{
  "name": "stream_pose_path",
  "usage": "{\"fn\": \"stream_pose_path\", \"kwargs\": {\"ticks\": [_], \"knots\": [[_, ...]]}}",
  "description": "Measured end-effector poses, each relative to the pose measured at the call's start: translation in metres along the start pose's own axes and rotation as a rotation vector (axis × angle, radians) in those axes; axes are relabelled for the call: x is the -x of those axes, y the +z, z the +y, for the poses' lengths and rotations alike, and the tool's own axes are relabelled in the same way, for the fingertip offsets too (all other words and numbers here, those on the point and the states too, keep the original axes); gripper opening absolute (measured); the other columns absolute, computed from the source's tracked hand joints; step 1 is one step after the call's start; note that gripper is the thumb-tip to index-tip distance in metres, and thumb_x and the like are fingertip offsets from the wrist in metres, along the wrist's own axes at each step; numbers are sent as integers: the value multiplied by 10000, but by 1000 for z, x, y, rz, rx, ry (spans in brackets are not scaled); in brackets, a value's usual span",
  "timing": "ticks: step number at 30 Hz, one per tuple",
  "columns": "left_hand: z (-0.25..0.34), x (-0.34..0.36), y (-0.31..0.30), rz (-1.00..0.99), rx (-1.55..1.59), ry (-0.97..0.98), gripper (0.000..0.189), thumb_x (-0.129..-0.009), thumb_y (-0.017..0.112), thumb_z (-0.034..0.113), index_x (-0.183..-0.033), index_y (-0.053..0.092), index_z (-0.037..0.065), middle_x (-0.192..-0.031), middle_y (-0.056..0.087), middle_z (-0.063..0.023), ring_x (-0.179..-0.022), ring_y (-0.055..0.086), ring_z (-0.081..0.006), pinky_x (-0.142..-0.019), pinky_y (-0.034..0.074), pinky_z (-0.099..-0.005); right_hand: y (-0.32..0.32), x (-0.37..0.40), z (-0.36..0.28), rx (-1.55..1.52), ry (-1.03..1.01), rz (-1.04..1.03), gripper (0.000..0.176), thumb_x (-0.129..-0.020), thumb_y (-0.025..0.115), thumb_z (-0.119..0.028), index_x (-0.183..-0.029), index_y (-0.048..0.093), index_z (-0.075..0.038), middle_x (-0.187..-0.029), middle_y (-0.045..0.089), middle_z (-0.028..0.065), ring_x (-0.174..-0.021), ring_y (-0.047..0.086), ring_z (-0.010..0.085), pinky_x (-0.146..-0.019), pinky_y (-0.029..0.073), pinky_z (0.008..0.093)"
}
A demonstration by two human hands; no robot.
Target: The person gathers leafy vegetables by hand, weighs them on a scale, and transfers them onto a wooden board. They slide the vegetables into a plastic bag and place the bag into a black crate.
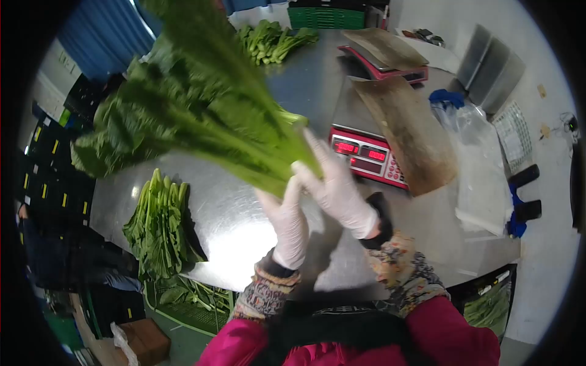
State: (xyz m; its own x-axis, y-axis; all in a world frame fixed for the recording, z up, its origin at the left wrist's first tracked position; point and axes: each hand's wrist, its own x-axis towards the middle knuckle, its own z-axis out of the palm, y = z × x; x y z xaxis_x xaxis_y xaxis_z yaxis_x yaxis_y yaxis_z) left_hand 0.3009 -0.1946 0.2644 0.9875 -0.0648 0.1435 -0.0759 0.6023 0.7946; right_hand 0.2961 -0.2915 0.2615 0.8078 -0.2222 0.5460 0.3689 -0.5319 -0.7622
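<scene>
A large bunch of leafy greens is raised above the metal table, its pale stem ends toward me and its leaves spreading to the upper left. Both hands wear white gloves. My left hand is closed around the lower side of the stems. Higher up, my right hand grips the stem ends from the right, close to the red scale. Some of the leaves are smeared by motion. A smaller bunch of greens lies on the table to the left of my hands.
A brown-stained curved tray rests on the red scale, with a second scale behind. More greens lie at the far end near a green crate. Plastic bags lie right; a green basket stands below the table's left edge.
</scene>
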Motion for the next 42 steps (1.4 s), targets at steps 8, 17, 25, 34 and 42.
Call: {"fn": "stream_pose_path", "kwargs": {"ticks": [8, 17, 25, 34, 42], "knots": [[-165, 32, 149, -173, -90, -95, 523, -872, 541, -15, -1346, 320, -10, -1279, 477, -143, -1155, 486, -215, -974, 397, -327, -185, 27, 92, 599, 345, 159, 483, -918, 515, -215, -1361, 432, -40, -1067, 611, 196, -981, 606, 338, -834, 477, 394], [-156, -12, 139, -279, -603, -288, 434, -877, 606, 273, -1077, 567, -110, -1017, 648, -208, -939, 623, -291, -846, 465, -343, -210, 11, 140, 1079, 261, -156, 657, -831, 608, -378, -1372, 411, -60, -1172, 556, 200, -1112, 538, 352, -933, 411, 462], [-150, -61, 33, -142, -344, -460, 325, -962, 511, 284, -1046, 584, -21, -961, 645, -94, -846, 621, -149, -737, 498, -245, -289, -26, 198, 428, 453, -50, 575, -891, 577, -425, -1225, 556, 43, -1197, 608, 187, -1140, 559, 256, -970, 396, 311], [-138, -85, 25, -136, -456, -589, 507, -993, 395, 411, -1141, 538, -52, -1081, 634, -181, -986, 626, -238, -900, 481, -327, -299, -58, 266, 301, 616, -119, 548, -918, 551, -434, -1218, 572, 24, -1117, 647, 107, -1012, 572, 152, -907, 417, 265], [-128, -97, 40, -602, -745, -232, 449, -992, 461, 314, -1272, 491, -36, -1130, 614, -108, -986, 565, -163, -899, 440, -268, -174, 19, 133, -215, 602, -188, 275, -909, 504, -112, -1164, 458, -21, -918, 609, 92, -692, 652, 173, -518, 523, 267]]}}
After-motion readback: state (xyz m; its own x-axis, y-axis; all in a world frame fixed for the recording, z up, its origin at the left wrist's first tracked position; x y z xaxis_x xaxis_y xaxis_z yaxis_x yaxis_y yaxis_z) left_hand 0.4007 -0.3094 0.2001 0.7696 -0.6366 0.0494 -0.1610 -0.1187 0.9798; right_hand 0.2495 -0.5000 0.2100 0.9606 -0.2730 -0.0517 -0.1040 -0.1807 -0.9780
